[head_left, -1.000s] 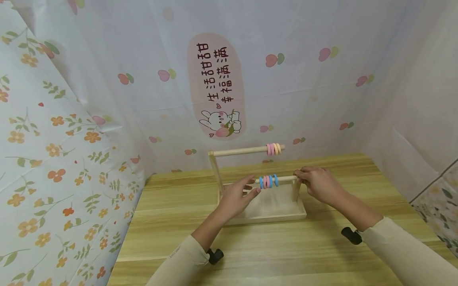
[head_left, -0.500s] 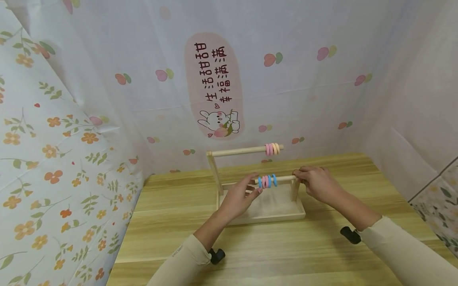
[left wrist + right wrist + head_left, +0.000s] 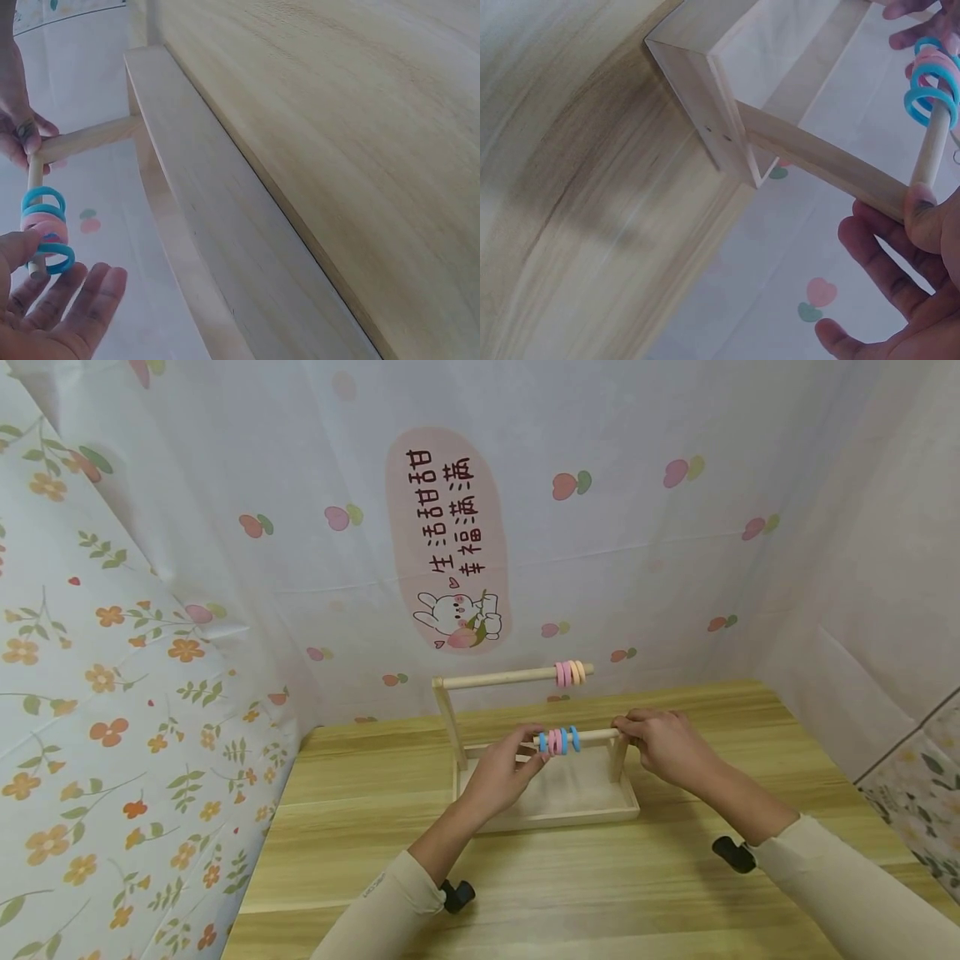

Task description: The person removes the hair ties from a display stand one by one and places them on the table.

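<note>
A wooden rack [image 3: 558, 817] with two horizontal rods stands on the table. Its lower rod [image 3: 597, 735] bears blue and pink rings. My left hand [image 3: 500, 777] is at that rod's free tip, thumb and forefinger pinching the endmost blue ring [image 3: 63, 264]; its other fingers extend below. Beside this ring sit pink rings [image 3: 555, 742], then more blue ones [image 3: 924, 107]. My right hand [image 3: 667, 745] grips the top of the short post [image 3: 832, 166] where the rod joins, thumb on the corner, with some fingers spread away. Pink and pale orange rings [image 3: 570, 673] hang on the upper rod [image 3: 498, 678].
The rack's tall post [image 3: 450, 724] rises at the left of its shallow tray base [image 3: 570, 785]. Behind the wood-grain table [image 3: 360, 852] hangs a printed cloth [image 3: 600, 568]; a floral cloth [image 3: 127, 718] hangs at left. Black wrist mounts [image 3: 733, 854] stick out below the sleeves.
My left fingers have come in a little to the right and closed on the endmost blue ring, which has slid slightly toward the rod's tip. My right hand stays on the post.
</note>
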`<action>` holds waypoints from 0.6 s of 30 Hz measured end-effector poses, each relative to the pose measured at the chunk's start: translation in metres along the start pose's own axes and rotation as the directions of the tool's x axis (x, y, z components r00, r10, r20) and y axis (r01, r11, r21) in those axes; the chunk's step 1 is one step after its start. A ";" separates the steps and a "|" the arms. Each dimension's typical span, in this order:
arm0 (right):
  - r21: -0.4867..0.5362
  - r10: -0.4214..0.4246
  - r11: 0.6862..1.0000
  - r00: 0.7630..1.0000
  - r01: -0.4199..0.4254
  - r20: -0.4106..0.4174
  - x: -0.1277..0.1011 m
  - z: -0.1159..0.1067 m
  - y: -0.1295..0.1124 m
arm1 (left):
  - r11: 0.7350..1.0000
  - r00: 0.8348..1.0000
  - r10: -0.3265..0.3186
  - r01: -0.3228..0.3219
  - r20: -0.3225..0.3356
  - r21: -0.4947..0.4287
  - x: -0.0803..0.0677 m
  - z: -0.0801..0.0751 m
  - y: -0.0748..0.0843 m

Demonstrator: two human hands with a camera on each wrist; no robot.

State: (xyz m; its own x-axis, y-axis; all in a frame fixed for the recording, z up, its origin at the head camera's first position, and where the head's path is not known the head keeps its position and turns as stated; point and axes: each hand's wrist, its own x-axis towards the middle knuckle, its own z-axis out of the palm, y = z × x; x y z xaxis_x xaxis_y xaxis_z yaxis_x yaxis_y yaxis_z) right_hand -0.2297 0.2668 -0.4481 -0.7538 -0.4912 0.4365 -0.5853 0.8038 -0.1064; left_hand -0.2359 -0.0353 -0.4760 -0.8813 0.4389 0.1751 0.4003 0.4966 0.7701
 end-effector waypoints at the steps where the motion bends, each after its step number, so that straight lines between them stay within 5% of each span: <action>1: 0.001 0.002 1.000 1.000 -0.002 0.001 0.000 0.000 0.000 | 1.000 1.000 -0.001 0.001 -0.003 -0.019 0.000 0.000 0.000; 18: 0.011 -0.005 1.000 1.000 0.005 -0.009 -0.001 0.000 0.000 | 0.990 0.995 -0.055 0.044 -0.083 -0.137 -0.002 -0.007 0.002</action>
State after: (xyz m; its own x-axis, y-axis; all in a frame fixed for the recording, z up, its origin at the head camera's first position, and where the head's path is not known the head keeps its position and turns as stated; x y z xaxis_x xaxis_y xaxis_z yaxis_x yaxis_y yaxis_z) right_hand -0.2290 0.2671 -0.4490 -0.7482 -0.4924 0.4446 -0.5926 0.7973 -0.1142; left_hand -0.2350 -0.0405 -0.4711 -0.9199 0.3471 0.1823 0.3231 0.4078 0.8540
